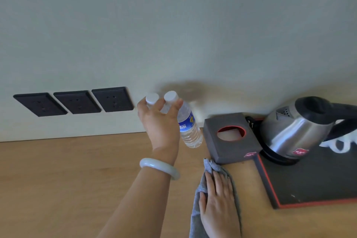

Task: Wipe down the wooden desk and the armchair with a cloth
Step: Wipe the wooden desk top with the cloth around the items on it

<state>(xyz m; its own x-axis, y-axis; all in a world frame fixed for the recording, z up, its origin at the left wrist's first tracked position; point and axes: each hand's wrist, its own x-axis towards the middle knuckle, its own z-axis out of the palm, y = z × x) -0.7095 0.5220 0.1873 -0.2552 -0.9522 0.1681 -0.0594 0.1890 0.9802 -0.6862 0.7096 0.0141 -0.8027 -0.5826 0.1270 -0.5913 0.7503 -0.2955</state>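
Plainly, the right hand (218, 199) lies flat, fingers straight, on the grey cloth (212, 165) on the wooden desk (67, 179), just short of the tissue box (229, 150), while the left hand (160, 121) grips two water bottles (188, 129) by their necks over the wood forward-left of the cloth.

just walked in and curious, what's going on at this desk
A person is wiping the wooden desk. The left hand holds two water bottles by their necks, tilted and apparently lifted off it. The right hand presses a grey cloth flat on the desk, beside the tissue box.
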